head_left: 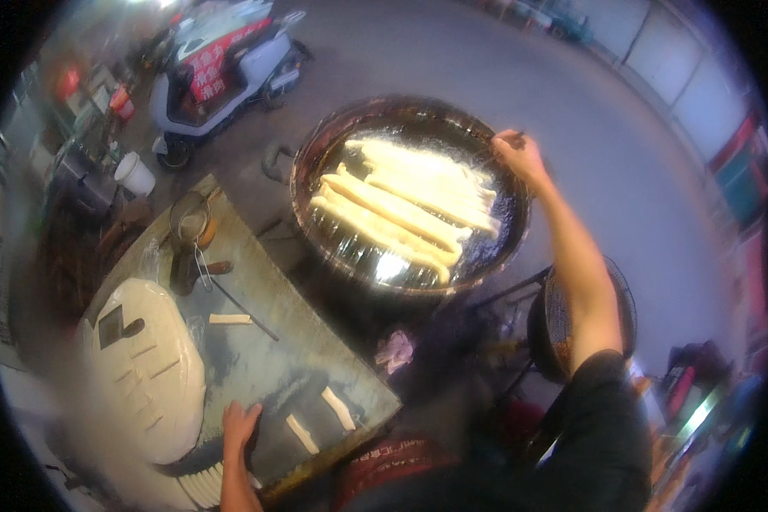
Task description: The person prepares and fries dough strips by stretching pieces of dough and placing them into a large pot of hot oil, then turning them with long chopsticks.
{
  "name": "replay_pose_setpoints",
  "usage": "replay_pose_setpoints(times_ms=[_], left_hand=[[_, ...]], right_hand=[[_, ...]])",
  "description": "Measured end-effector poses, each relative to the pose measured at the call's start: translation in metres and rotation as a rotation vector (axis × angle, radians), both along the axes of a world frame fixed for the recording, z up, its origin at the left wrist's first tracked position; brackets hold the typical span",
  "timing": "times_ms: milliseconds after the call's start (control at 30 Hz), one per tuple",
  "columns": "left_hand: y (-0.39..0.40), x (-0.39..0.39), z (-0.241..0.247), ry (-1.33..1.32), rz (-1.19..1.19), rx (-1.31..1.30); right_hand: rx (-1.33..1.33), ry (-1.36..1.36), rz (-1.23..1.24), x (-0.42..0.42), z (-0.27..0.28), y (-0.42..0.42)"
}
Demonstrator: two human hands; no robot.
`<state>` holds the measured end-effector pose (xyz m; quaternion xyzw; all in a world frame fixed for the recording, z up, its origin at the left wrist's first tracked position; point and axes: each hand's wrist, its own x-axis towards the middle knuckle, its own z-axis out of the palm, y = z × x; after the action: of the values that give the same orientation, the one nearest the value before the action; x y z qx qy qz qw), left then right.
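My right hand (517,153) is over the right rim of a large round pan of oil (320,256), closed on a thin dark utensil whose far end is hard to make out. Long pale dough sticks (390,221) float side by side in the oil, some washed out by glare. My left hand (240,419) is at the worktable (262,365), thumb apart from the fingers, with no object visible in it. Beside its wrist lies a row of cut dough strips (201,486). Two short dough strips (303,435) lie to its right. Another dough strip (230,319) lies farther up the table.
A big slab of dough (147,384) with a dark-bladed cutter (118,326) on it covers the table's left. A wire strainer (190,221) and a thin rod (246,310) lie beyond. A mesh basket (624,301) stands right, under my forearm. A scooter (224,89) is parked behind.
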<state>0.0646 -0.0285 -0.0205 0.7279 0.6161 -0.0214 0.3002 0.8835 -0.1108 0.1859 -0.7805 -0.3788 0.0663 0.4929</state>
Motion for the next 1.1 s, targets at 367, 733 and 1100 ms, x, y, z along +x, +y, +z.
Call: replay_pose_setpoints(times_ms=[367, 733, 1100], left_hand=[[0.0, -0.005, 0.018, -0.047, -0.068, -0.036], [-0.005, -0.021, 0.01, -0.11, -0.174, -0.009], [-0.011, -0.019, 0.0, -0.153, -0.162, 0.118]], right_hand=[[0.236, -0.034, 0.383, -0.179, 0.04, -0.04], [0.085, -0.164, 0.254, -0.278, 0.009, -0.058], [0.101, -0.044, 0.263, -0.224, -0.016, -0.043]])
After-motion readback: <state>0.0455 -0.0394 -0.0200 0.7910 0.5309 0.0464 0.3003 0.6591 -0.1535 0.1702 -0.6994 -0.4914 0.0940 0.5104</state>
